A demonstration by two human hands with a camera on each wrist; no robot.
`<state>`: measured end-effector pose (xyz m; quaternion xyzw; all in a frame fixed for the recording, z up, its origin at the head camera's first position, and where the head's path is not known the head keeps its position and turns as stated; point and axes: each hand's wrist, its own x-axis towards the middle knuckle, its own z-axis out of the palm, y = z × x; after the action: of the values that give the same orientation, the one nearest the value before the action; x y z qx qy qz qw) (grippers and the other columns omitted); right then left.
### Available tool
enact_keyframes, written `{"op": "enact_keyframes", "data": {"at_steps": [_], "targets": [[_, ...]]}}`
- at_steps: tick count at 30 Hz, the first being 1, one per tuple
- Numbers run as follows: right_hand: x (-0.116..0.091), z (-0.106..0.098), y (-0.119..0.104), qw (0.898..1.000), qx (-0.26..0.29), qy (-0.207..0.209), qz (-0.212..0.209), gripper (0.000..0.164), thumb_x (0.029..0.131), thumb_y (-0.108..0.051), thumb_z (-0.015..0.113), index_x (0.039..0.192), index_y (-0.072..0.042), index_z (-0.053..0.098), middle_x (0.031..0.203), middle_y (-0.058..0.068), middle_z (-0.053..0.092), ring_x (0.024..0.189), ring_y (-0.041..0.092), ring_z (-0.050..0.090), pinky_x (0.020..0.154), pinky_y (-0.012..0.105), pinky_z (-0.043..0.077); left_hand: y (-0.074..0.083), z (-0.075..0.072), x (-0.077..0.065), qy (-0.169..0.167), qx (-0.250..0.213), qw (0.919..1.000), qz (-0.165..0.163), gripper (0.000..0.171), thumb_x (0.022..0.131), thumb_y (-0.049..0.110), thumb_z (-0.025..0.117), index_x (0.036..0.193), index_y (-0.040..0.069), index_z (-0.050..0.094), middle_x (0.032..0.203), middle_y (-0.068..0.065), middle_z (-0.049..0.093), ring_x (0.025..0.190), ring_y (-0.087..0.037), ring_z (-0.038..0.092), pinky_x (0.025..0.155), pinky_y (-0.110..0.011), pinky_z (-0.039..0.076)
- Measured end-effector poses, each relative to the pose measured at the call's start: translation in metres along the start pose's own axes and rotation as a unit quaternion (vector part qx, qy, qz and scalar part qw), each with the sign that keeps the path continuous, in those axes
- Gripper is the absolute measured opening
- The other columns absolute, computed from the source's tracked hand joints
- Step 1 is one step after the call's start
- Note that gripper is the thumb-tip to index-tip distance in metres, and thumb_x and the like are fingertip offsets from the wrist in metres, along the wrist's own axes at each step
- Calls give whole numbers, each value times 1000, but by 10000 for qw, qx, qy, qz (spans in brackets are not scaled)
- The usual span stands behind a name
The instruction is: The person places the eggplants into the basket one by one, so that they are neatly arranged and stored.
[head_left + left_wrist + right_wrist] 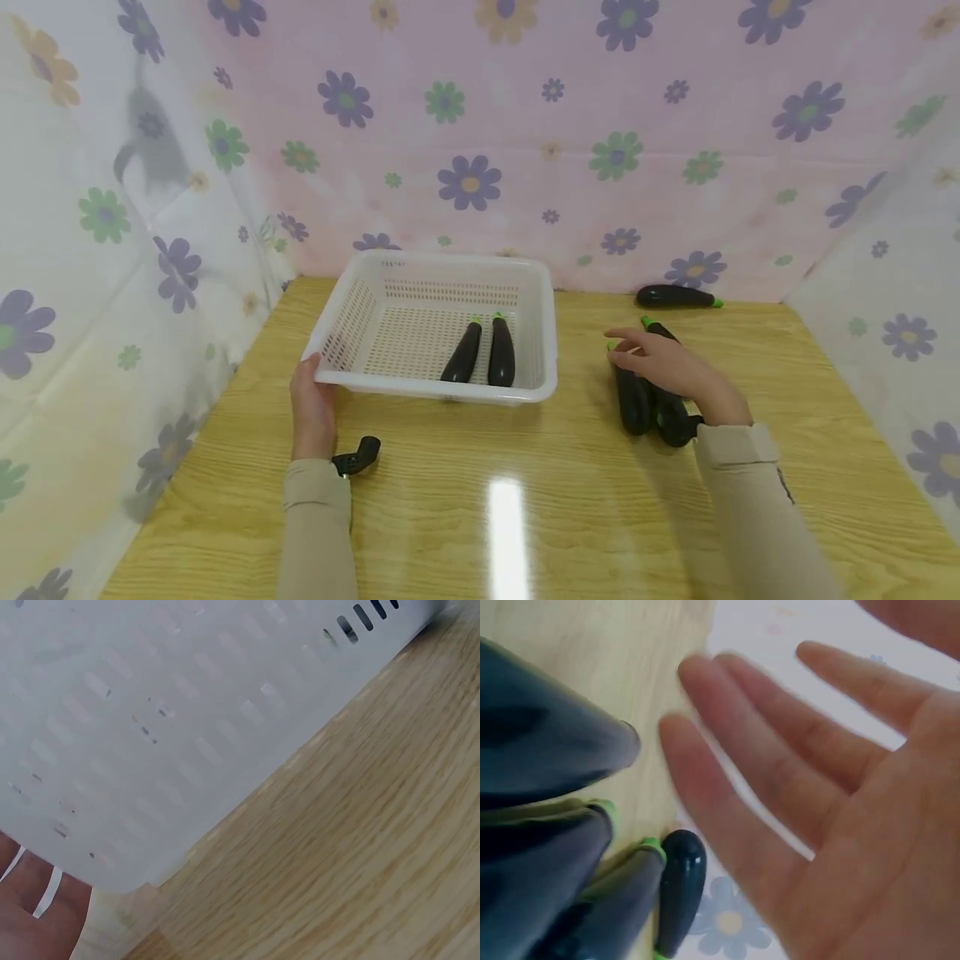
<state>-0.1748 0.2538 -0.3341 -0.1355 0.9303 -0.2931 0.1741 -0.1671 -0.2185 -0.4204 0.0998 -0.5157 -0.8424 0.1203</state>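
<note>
A white perforated plastic basket (427,386) holds two dark eggplants with green stem ends, one leaning left (462,354) and the other nearly straight (502,354). My left hand (313,408) grips the basket's near left corner, thumb at the rim; the left wrist view shows its fingers against the basket's wall (150,750). Over on the right, my right hand (667,367) hovers above a group of eggplants (633,408), fingers spread and nothing held. The right wrist view has the open palm (855,825) beside several eggplants (540,870). In the head view the hand and forearm partly hide that group.
Another eggplant (675,296) lies at the table's back edge, near the flowered cloth wall (525,125). Cloth also hangs at both sides of the wooden table (420,517). A black wrist camera mount (358,458) juts out from the left wrist.
</note>
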Motion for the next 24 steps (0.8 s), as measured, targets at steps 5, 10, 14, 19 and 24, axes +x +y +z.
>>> {"op": "enact_keyframes", "data": {"at_steps": [5,10,14,19,24], "targets": [[-19,14,8,9991,152,365,143,59,91,-46,41,138,-11,31,122,17,47,110,35,45,85,52,38,-1,4,2,-84,105,9999,-70,43,93,29,41,130,8,44,132,-6,42,120,-17,40,100,-30,28],[-29,26,17,9969,281,660,324,61,91,-46,41,138,-9,31,123,18,47,111,35,45,85,52,38,-4,8,0,-51,92,9998,-161,42,94,29,40,131,8,43,132,-6,43,120,-17,40,100,-30,28],[-32,34,21,9943,379,890,439,62,91,-47,41,137,-7,32,125,19,45,112,36,44,86,53,37,-5,7,-1,-92,72,9999,-112,43,94,29,39,131,7,43,132,-7,42,120,-19,40,100,-32,28],[-29,44,19,9933,473,969,404,62,90,-48,42,137,-9,33,135,20,35,120,39,34,91,56,31,-1,3,-1,-150,138,9998,-41,43,94,30,37,132,8,42,133,-7,42,121,-18,38,100,-31,28],[-26,47,17,9946,355,963,177,66,87,-53,42,136,-9,35,141,19,27,126,40,24,94,57,26,0,-1,-1,16,86,9999,-109,41,94,28,38,131,10,44,131,-8,43,118,-20,40,96,-30,31]]}}
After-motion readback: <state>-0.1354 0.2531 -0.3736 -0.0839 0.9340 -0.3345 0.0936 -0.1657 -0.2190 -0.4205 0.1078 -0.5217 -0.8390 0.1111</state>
